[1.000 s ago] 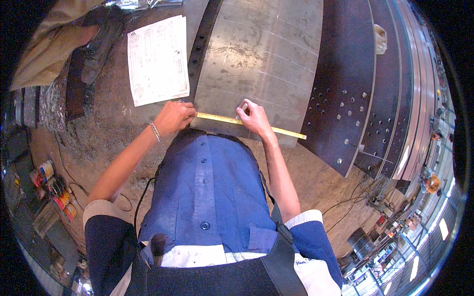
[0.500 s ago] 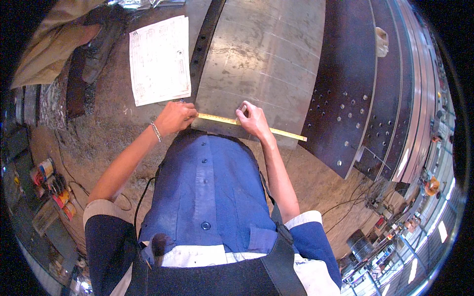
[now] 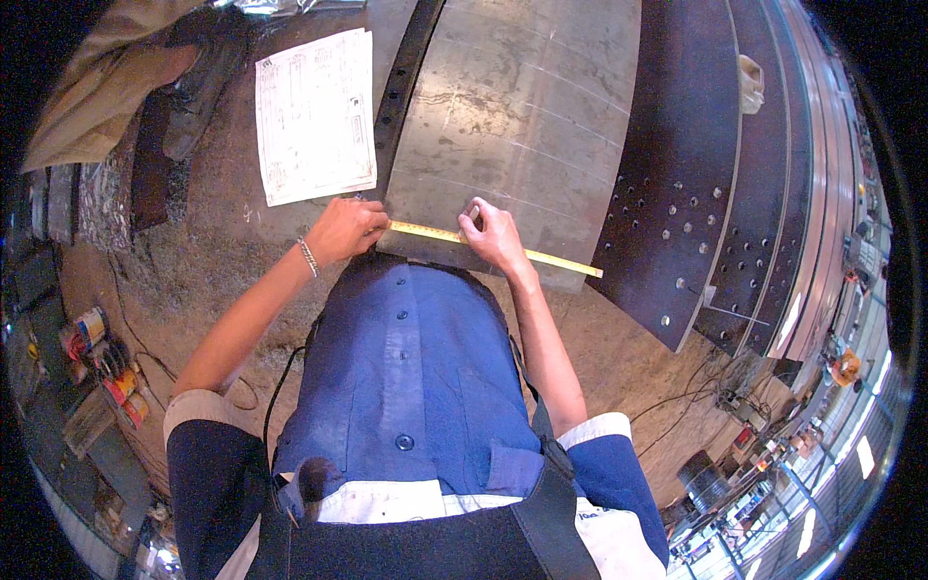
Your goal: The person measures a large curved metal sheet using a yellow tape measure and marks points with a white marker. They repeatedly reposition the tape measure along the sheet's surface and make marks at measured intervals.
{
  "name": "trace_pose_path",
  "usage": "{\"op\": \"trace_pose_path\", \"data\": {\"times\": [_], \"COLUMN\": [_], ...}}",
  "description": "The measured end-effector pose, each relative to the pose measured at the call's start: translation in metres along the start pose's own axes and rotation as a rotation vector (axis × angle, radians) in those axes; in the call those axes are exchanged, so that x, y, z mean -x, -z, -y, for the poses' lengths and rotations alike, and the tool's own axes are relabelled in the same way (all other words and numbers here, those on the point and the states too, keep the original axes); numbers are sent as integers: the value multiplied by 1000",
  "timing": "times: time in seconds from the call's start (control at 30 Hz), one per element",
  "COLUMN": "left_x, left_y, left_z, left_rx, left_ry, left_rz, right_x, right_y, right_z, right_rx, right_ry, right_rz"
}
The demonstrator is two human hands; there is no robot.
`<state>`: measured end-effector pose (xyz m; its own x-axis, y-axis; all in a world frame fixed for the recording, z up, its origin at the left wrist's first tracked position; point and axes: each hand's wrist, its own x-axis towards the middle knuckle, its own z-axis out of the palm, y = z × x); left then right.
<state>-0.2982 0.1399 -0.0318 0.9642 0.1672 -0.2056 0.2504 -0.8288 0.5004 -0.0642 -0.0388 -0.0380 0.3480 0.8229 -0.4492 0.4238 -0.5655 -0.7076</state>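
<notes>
A yellow measuring tape (image 3: pixel 561 262) runs across the near end of a grey steel plate (image 3: pixel 512 116), its right end reaching past the plate's right edge. My left hand (image 3: pixel 346 232) is closed on the tape's left end, at the plate's left edge. Over the middle of the tape, my right hand (image 3: pixel 495 238) rests with thumb and forefinger pinched together. Whatever is in that pinch is too small to make out. Pale lines cross the plate beyond my hands.
Printed sheets of paper (image 3: pixel 314 116) lie left of the plate, beside a dark perforated bar (image 3: pixel 391 97). Dark plates with drilled holes (image 3: pixel 667 164) are on the right, with a pale glove-like thing (image 3: pixel 750 85) on them. Someone's shoe (image 3: pixel 198 97) shows at upper left.
My right fingers have shifted very slightly left along the tape. My left hand keeps its hold at the plate's edge, and the tape lies the same way.
</notes>
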Motion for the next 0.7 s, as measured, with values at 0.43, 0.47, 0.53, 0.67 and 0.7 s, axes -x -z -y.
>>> {"op": "trace_pose_path", "data": {"times": [0.43, 0.47, 0.53, 0.67, 0.7], "left_x": [-2, 1, 4, -2, -6], "left_y": [0, 0, 0, -2, -3], "left_z": [-1, -1, -1, 1, 2], "left_rx": [-2, -2, 0, -2, -4], "left_ry": [-33, -24, -15, -22, -29], "left_rz": [-45, -51, -60, -39, -27], "right_x": [-1, -2, -3, -2, 0], "right_y": [-6, -8, -11, -10, -9], "right_z": [4, 5, 6, 4, 3], "right_rx": [-36, -35, -31, -29, -31], "right_ry": [-4, 11, 36, 19, 11], "right_rz": [-2, -5, -19, -23, -39]}}
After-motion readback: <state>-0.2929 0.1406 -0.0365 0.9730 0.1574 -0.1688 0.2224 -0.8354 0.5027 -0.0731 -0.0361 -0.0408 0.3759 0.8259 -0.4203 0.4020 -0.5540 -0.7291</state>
